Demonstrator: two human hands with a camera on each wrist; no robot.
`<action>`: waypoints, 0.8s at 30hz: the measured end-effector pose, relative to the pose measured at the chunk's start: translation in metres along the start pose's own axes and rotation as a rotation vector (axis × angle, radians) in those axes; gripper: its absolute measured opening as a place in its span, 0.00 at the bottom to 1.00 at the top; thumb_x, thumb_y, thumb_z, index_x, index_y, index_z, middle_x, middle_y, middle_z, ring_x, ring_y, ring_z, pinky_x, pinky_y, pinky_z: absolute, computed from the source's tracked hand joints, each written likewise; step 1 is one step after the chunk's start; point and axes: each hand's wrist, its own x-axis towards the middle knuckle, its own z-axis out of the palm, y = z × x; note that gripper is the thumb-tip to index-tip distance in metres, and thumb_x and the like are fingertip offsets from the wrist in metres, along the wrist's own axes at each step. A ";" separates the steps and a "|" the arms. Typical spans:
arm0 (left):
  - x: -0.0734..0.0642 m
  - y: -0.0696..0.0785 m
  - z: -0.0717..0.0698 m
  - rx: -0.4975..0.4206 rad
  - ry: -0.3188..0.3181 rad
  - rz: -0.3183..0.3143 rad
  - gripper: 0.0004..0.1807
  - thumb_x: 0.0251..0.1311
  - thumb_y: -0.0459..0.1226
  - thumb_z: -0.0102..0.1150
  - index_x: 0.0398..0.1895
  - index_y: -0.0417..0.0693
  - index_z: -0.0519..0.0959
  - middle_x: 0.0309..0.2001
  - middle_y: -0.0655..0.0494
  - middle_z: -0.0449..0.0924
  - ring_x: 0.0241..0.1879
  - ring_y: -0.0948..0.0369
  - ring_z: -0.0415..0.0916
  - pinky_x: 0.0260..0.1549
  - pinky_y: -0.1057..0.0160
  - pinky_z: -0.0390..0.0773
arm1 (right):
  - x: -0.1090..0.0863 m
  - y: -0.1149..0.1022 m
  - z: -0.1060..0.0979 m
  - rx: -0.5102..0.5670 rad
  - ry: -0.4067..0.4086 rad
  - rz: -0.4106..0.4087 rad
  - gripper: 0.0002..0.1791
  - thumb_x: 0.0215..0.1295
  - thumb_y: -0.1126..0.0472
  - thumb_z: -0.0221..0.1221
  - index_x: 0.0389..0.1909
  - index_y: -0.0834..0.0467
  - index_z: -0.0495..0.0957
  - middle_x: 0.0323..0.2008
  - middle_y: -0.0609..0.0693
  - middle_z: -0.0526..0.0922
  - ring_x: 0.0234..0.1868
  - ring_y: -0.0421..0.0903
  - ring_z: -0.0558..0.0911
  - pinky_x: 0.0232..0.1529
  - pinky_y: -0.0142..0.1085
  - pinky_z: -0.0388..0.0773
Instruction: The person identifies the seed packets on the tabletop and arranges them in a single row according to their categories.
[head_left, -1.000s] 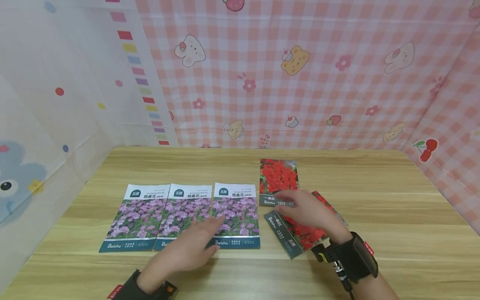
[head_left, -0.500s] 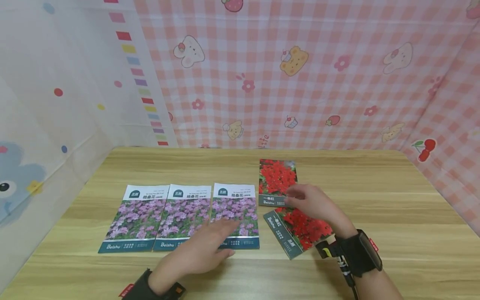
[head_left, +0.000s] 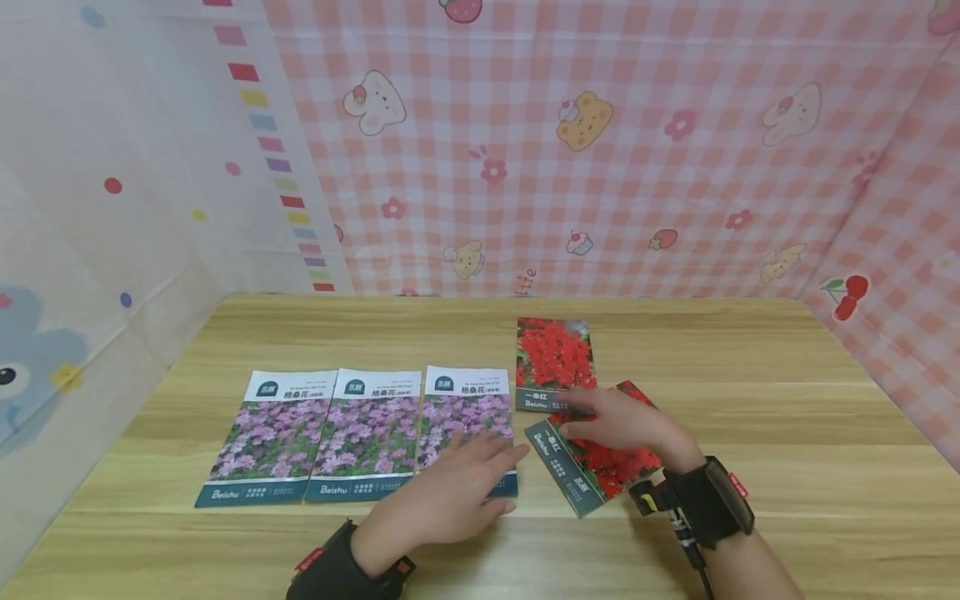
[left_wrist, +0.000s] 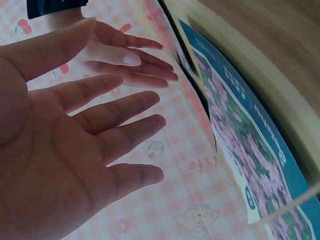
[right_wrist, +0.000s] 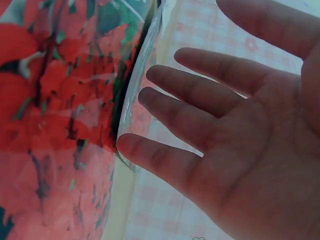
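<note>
Forward-down head view, wrist views close on fingers (left_wrist: 132, 135)

Cloth-walled booth (head_left: 911, 208): pink gingham cartoon-print cloth (head_left: 630, 183) behind wood-grain table (head_left: 810, 400)

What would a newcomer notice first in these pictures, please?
Likely the two red-flower packets right of the middle: one lies straight and farther back, the other slanted and nearer, partly hidden by the right hand. Next comes the row of three purple-flower packets on the left, the left hand covering part of the rightmost one. The pink checked cloth behind the table also stands out.
</note>
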 end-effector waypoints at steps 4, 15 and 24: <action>0.004 0.001 0.002 0.021 -0.013 -0.005 0.31 0.59 0.45 0.53 0.66 0.50 0.59 0.65 0.43 0.60 0.64 0.48 0.52 0.62 0.40 0.51 | 0.001 0.000 0.001 -0.033 -0.042 0.022 0.28 0.60 0.52 0.56 0.59 0.58 0.67 0.55 0.60 0.73 0.47 0.51 0.72 0.54 0.54 0.70; 0.005 0.000 0.003 0.010 -0.041 -0.002 0.30 0.60 0.44 0.53 0.65 0.50 0.60 0.65 0.44 0.61 0.64 0.49 0.53 0.62 0.41 0.52 | -0.002 0.012 -0.003 -0.023 -0.045 -0.009 0.27 0.60 0.51 0.55 0.58 0.59 0.68 0.56 0.61 0.72 0.56 0.55 0.69 0.55 0.55 0.68; 0.005 -0.001 0.009 0.019 -0.021 0.093 0.29 0.60 0.43 0.53 0.64 0.49 0.62 0.63 0.45 0.64 0.63 0.52 0.56 0.62 0.41 0.55 | -0.012 0.039 -0.017 0.089 -0.019 0.043 0.27 0.60 0.51 0.55 0.57 0.63 0.69 0.56 0.63 0.71 0.57 0.60 0.67 0.55 0.58 0.67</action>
